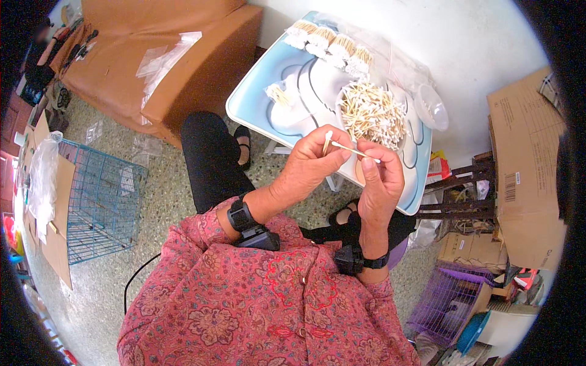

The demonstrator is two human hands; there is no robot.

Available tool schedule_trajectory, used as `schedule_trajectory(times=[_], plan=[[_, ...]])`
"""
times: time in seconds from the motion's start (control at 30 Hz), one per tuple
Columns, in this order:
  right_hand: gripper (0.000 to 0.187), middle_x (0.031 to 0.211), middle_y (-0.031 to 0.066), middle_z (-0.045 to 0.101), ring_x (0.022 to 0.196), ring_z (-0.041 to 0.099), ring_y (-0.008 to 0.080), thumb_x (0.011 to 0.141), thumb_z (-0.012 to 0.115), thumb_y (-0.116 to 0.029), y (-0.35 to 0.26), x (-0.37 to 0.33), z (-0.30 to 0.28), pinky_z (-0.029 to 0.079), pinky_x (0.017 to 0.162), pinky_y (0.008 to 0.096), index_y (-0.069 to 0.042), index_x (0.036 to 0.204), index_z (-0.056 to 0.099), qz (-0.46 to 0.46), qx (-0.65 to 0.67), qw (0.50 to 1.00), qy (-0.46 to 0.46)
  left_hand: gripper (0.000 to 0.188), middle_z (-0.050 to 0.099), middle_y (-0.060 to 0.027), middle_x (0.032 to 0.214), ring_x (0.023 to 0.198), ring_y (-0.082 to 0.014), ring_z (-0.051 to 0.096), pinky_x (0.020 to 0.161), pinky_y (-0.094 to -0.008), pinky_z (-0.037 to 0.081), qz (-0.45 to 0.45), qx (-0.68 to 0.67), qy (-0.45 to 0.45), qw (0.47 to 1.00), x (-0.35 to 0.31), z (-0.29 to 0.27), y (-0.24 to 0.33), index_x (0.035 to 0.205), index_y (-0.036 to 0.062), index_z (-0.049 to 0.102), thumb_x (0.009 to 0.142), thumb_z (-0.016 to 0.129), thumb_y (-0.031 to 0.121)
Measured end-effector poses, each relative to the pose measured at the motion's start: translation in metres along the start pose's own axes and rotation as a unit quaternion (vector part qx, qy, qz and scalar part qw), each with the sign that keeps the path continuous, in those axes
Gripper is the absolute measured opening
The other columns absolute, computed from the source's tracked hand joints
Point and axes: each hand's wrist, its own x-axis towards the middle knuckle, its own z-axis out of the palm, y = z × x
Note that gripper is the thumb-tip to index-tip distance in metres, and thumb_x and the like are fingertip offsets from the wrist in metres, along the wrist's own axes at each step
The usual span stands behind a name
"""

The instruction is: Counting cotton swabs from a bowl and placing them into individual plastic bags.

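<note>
Pinched upright between the thumb and fingers of my left hand [300,168] is a cotton swab [327,144]; whether more swabs are in that grip I cannot tell. My right hand [382,183] has closed its thumb and fingertips on another cotton swab [351,150], which lies slantwise, its far tip beside the left fingers. Both hands are above the near edge of a light blue table [249,100]. Just beyond them a heap of loose cotton swabs [373,114] fills a bowl. A small bundle of swabs [279,95] lies to the left, in what looks like clear plastic.
Several packed swab bundles [329,46] line the table's far edge. A clear plastic tub [431,107] sits at its right. Left stands a brown covered sofa [177,67] with plastic bags [168,61] and a blue wire cage [104,201]. Cardboard [528,171] stands at right.
</note>
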Motion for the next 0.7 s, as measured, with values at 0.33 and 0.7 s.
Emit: schedule_trajectory(times=[0.33,0.7], plan=[[0.011,0.098,0.0125,0.061,0.095,0.057,0.0193,0.084,0.058,-0.001,-0.001,0.000,0.002,0.043,0.088,0.0315,0.000,0.095,0.055,0.009,0.012,1.000,0.014,0.008,0.043,0.0097,0.064,0.052,0.0004,0.035,0.046,-0.0165,0.026,-0.018,-0.010,0.001,1.000,0.000,-0.001,-0.006,0.093,0.0077,0.055,0.086,0.058,0.008],[0.020,0.091,0.0110,0.062,0.084,0.059,0.0140,0.085,0.056,-0.001,0.004,0.003,0.002,0.045,0.080,0.0266,0.000,0.104,0.049,0.049,-0.018,0.997,0.061,0.007,0.043,0.0074,0.063,0.052,-0.0031,0.035,0.045,-0.0191,0.026,-0.107,-0.085,-0.021,0.990,-0.002,-0.005,-0.022,0.093,0.0085,0.054,0.087,0.056,0.012]])
